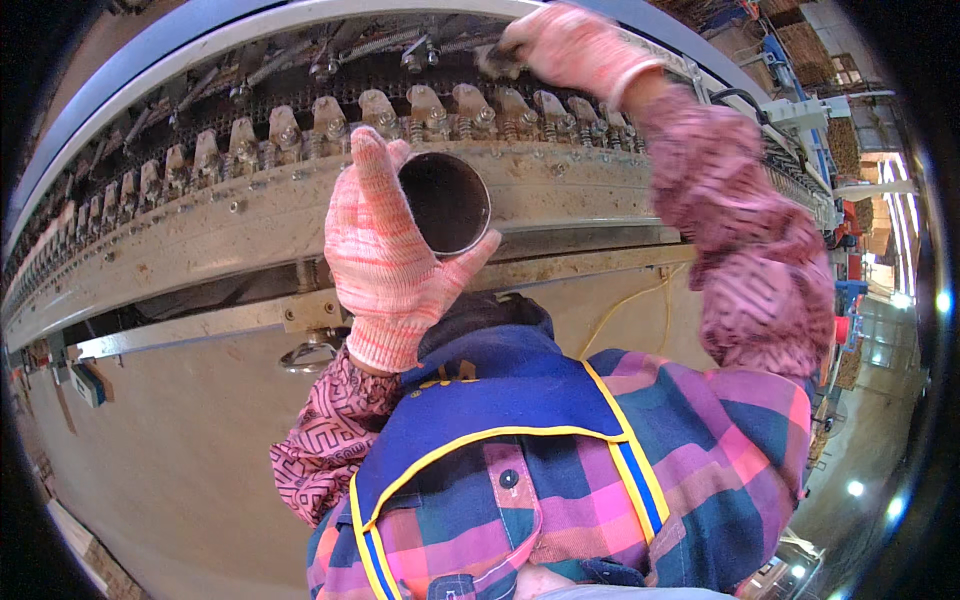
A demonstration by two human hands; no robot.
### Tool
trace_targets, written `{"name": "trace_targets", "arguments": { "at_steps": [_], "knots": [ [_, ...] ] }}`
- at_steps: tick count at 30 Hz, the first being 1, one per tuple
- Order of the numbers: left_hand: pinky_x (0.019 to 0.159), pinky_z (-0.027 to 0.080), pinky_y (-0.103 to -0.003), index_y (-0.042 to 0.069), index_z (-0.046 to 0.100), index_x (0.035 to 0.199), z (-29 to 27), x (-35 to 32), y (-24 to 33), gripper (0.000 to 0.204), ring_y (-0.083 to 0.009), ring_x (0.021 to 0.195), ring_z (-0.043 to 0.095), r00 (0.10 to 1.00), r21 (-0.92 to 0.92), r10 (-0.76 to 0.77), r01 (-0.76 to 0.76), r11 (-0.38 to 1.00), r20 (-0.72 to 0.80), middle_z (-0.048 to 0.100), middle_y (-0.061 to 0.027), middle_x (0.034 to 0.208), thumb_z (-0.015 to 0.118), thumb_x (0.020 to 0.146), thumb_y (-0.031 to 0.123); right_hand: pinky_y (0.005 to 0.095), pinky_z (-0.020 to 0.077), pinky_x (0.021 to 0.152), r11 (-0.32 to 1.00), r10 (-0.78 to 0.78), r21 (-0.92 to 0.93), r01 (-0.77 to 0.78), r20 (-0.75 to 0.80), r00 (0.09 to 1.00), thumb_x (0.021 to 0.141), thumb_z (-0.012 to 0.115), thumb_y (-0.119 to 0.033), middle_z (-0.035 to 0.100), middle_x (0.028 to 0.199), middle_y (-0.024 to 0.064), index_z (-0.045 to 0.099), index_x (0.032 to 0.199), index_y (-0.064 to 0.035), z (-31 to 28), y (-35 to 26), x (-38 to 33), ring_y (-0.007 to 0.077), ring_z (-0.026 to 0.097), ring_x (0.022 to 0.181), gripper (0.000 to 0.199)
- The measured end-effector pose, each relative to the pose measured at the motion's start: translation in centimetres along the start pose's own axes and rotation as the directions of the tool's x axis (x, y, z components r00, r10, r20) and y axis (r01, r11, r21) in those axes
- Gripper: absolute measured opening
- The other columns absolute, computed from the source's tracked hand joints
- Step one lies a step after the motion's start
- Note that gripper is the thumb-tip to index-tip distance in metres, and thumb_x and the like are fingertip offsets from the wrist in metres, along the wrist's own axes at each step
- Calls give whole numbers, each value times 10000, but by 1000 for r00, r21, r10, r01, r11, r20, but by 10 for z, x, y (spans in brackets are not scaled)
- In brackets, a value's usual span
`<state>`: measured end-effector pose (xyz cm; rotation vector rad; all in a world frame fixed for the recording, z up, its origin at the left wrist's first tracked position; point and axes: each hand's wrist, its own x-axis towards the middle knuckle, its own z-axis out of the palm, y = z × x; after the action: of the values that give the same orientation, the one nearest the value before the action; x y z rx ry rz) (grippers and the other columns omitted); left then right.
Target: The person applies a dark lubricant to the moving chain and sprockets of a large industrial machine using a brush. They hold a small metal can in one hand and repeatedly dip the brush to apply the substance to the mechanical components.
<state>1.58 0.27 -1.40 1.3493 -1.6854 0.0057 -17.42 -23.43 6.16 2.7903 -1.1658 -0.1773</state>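
Note:
My left hand (pixel 385 250), in a pink-and-white knit glove, is wrapped round a round metal cup (pixel 474 190) with a dark inside. It holds the cup in front of the machine's long metal beam (pixel 570 180), mouth facing up toward me. My right hand (pixel 575 48), gloved alike, reaches over the far side of the machine with its fingers closed. At its fingertips is a small, blurred, greyish-brown thing (pixel 500 62) whose kind I cannot make out. It is above the dark bed of the machine, just past a row of metal brackets with springs (pixel 470 108).
The machine's pale outer frame (pixel 330 18) curves along the far side. Bolts and rods (pixel 415 50) stick up inside it. Below the beam, a metal handwheel (pixel 310 355) and a yellow cord (pixel 665 300) show. Blue and red equipment (pixel 850 290) stands at the right.

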Motion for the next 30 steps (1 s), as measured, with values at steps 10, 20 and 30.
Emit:
{"name": "trace_targets", "arguments": {
  "at_steps": [10, 20, 30],
  "knots": [
    [972, 517, -462, 54, 3, 1643, -3, -5, -4, 1474, -389, 1076, 660, 1000, -44, -23, 22, 999, -13, 652, -235, 1280, 975, 577, 356, 426, 560, 933, 998, -43, -47, 47, 87, 995, 902, 644, -268, 742, 1062, 160, 768, 1110, -188, 5, -9, 20, 338, 701, 1025, 254],
    [967, 513, -479, 53, 14, 1640, -1, -8, -4, 1486, -388, 1086, 644, 999, -67, -47, 46, 997, -27, 645, -217, 1269, 986, 545, 311, 429, 572, 908, 992, 51, -123, -39, 100, 994, 914, 581, -218, 746, 1058, 127, 778, 1073, -211, 26, -37, 30, 311, 705, 1043, 253],
    [932, 518, -486, 39, 79, 1635, -1, -8, -2, 1457, -383, 1074, 627, 998, -94, -56, 52, 994, -36, 638, -187, 1236, 988, 520, 271, 450, 579, 936, 931, 335, -286, -227, 419, 844, 887, 633, -192, 737, 1118, 140, 740, 1174, -203, 24, -56, 47, 313, 705, 1084, 306]
  ]
}}
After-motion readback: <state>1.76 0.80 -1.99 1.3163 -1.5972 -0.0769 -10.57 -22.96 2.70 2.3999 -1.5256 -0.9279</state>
